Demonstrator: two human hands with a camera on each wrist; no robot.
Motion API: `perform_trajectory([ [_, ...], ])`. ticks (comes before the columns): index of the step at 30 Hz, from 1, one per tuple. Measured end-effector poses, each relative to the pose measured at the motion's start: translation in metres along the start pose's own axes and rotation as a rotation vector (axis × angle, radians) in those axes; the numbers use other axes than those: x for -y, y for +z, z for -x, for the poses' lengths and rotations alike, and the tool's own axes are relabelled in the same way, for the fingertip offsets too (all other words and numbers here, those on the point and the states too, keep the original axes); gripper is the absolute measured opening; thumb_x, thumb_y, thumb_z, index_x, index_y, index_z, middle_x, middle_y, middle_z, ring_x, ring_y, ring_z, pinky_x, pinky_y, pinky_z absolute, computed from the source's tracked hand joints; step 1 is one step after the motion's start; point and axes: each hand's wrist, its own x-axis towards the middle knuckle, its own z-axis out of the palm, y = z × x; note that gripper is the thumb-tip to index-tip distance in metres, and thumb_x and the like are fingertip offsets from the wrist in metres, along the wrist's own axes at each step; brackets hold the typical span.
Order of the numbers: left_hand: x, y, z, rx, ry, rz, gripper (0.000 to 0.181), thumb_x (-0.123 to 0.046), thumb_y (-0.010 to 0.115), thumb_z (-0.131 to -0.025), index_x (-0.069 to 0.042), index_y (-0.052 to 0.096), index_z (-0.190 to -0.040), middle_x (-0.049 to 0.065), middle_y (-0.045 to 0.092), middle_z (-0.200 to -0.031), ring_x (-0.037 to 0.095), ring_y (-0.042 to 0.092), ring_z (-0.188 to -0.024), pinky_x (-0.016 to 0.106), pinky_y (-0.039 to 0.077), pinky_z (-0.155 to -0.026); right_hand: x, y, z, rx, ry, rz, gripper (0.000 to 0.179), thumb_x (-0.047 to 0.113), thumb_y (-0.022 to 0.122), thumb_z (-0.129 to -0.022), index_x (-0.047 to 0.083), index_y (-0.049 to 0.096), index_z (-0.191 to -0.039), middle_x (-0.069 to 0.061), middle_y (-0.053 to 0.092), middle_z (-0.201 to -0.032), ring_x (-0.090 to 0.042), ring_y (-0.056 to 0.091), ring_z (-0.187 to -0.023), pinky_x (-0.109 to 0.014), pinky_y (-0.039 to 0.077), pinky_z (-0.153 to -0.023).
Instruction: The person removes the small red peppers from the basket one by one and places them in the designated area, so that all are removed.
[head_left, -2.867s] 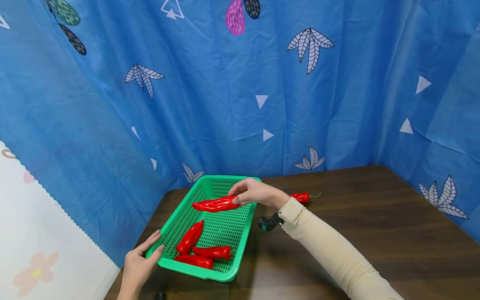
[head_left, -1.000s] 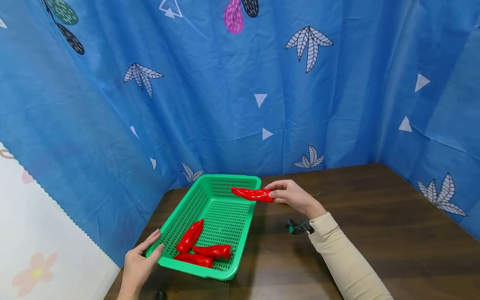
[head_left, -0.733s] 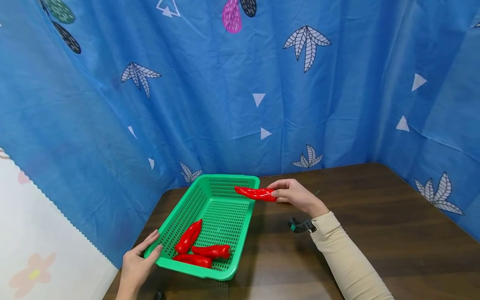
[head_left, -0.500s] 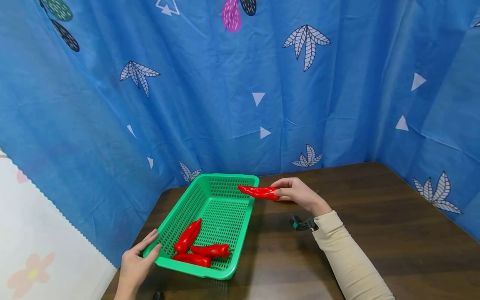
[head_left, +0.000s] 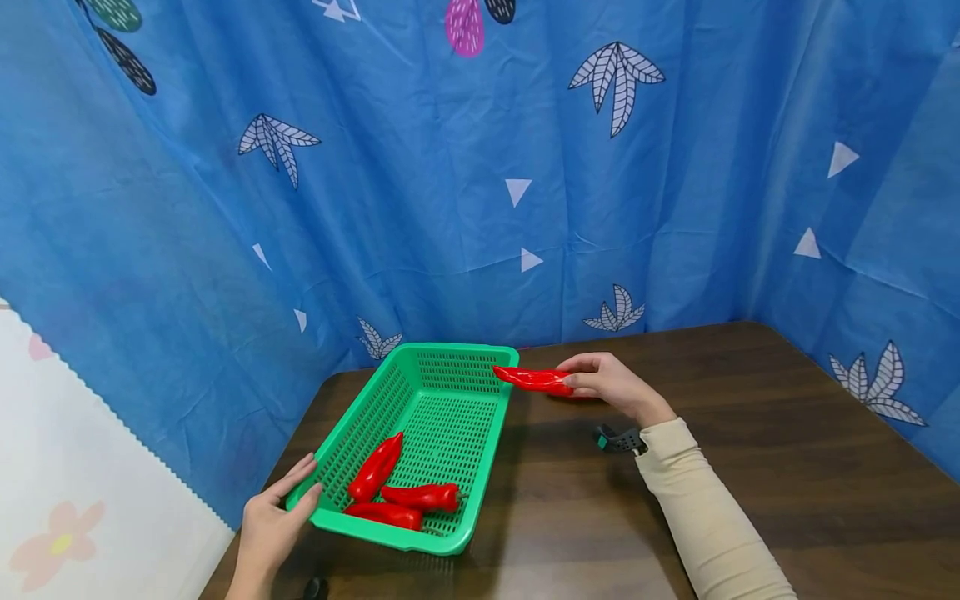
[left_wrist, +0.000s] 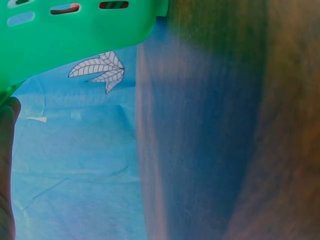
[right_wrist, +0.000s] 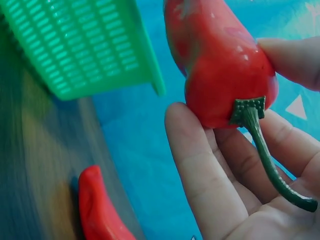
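Glossy red pepper [right_wrist: 217,60], green-stemmed

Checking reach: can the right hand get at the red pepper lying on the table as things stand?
Probably not: the right hand already holds another pepper. Once freed, its way looks open; the loose pepper lies close by, outside the green basket.

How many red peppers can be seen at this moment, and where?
5: three peppers in the basket, one pepper in the right hand, and another pepper on the table, partly hidden behind that hand in the head view.
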Motion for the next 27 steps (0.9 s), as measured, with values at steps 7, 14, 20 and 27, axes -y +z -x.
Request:
perform_trajectory([
  [7, 0.0, 0.001, 0.001, -0.006, 0.008, 0.016, 0.038, -0.008, 0.079, -0.086, -0.005, 0.072, -0.123, -0.014, 0.063, -0.127, -0.028, 0.052, -0.099, 0.003, 0.05, -0.078, -0.011, -0.008, 0.002, 0.013, 0.02, 0.02, 0.043, 0.014, 0.066, -0.097, -0.009, 0.058, -0.132, -0.027, 0.053, -0.135, -0.022, 0.065, -0.102, -0.046, 0.055, -0.098],
  [14, 0.0, 0.002, 0.001, -0.01, 0.012, 0.003, 0.038, -0.007, 0.078, -0.086, -0.005, 0.073, -0.123, -0.014, 0.064, -0.127, -0.028, 0.051, -0.099, 0.002, 0.049, -0.078, -0.026, -0.019, 0.002, 0.008, 0.047, 0.046, 0.043, 0.015, 0.068, -0.096, -0.006, 0.059, -0.133, -0.027, 0.053, -0.135, -0.023, 0.064, -0.101, -0.05, 0.054, -0.1],
  [20, 0.0, 0.002, 0.001, -0.007, 0.01, 0.001, 0.038, -0.008, 0.078, -0.086, -0.006, 0.073, -0.123, -0.016, 0.063, -0.127, -0.028, 0.051, -0.099, 0.003, 0.049, -0.078, -0.032, -0.025, 0.007, 0.002, 0.062, 0.059, 0.044, 0.018, 0.069, -0.095, -0.005, 0.06, -0.132, -0.025, 0.055, -0.134, -0.024, 0.064, -0.102, -0.045, 0.056, -0.097],
  [27, 0.0, 0.0, 0.0, -0.003, 0.016, 0.007, 0.037, -0.008, 0.077, -0.087, -0.005, 0.072, -0.124, -0.016, 0.063, -0.128, -0.028, 0.051, -0.1, 0.004, 0.051, -0.078, -0.035, -0.033, 0.013, 0.011, 0.057, 0.056, 0.047, 0.017, 0.069, -0.095, -0.008, 0.058, -0.133, -0.028, 0.053, -0.135, -0.023, 0.064, -0.103, -0.044, 0.057, -0.096],
])
